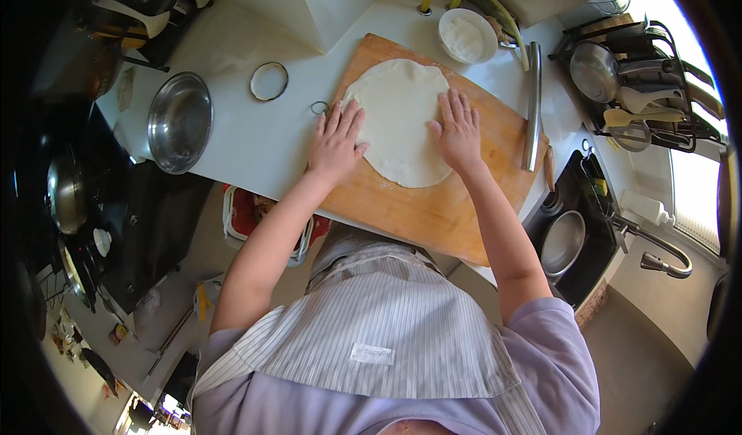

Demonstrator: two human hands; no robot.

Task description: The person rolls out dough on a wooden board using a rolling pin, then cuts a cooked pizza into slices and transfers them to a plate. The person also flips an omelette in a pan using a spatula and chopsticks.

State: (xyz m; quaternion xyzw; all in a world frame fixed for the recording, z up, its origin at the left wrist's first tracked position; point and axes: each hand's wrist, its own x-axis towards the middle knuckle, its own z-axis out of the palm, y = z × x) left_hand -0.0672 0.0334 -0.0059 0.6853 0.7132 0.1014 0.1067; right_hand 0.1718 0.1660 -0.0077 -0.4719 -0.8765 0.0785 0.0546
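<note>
A broad, flat round of pale dough (400,127) lies on a wooden board (406,220). My left hand (337,142) touches its left edge, fingers spread and palm down. On the opposite edge rests my right hand (458,126), also palm down with the fingers apart. Neither hand grips anything. A metal rolling pin (532,107) lies along the board's right side. Beyond the far right edge of the board stands a white bowl (468,36) of white powder that looks like flour.
A steel bowl (180,123) and a jar lid (269,81) sit on the counter to the left. A dark sink (597,220) holding a metal bowl (563,243) is at the right, below a utensil rack (666,46). Under the counter's front edge stands a bin (233,214).
</note>
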